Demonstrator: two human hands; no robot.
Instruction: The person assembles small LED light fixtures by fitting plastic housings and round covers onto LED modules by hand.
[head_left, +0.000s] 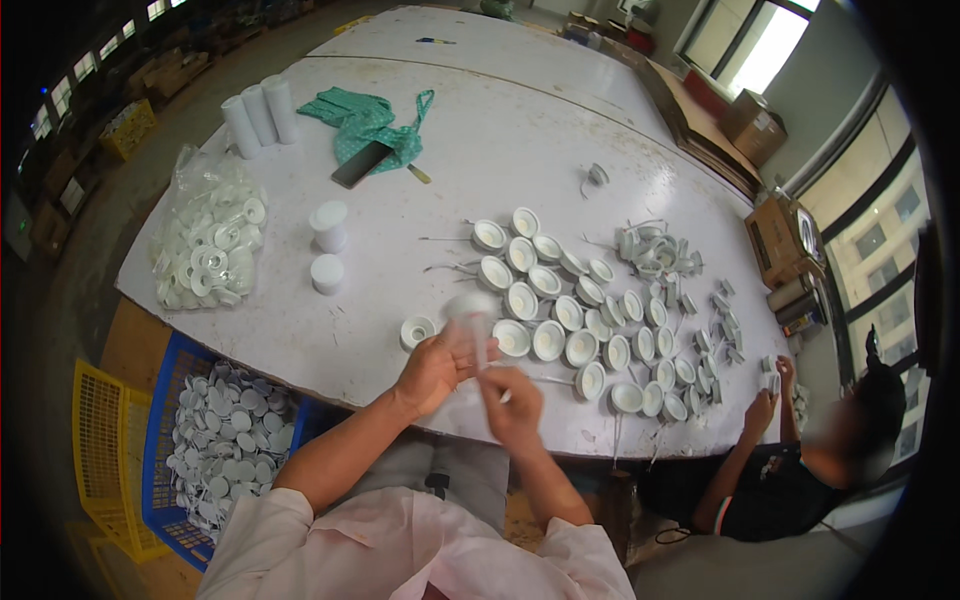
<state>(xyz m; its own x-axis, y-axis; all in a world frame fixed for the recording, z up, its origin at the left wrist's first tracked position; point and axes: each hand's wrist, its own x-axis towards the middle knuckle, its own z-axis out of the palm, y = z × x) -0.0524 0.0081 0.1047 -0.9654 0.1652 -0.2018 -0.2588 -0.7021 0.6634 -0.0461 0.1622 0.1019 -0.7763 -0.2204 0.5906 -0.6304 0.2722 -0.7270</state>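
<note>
Over the table's near edge, my left hand (pixel 432 373) holds a white round downlight (pixel 468 304), smeared by motion, with the fingers stretched below and beside it. Close on its right, my right hand (pixel 513 405) is closed around a narrow pale stick-like thing (pixel 479 345) that reaches up to the downlight; blur hides what it is. A single white lamp ring (pixel 417 332) sits left of my hands. To their right, several white downlights (pixel 549 340) with cream centres stand in tilted rows, thin wires trailing from some.
A bag of white rings (pixel 207 240), white disc stacks (pixel 327 272), white rolls (pixel 262 115), a green cloth (pixel 375 125) and phone (pixel 360 165) lie left. Blue basket (pixel 160 440) holds white discs below. A co-worker (pixel 800 470) handles small parts at right, near grey lamp housings (pixel 655 248).
</note>
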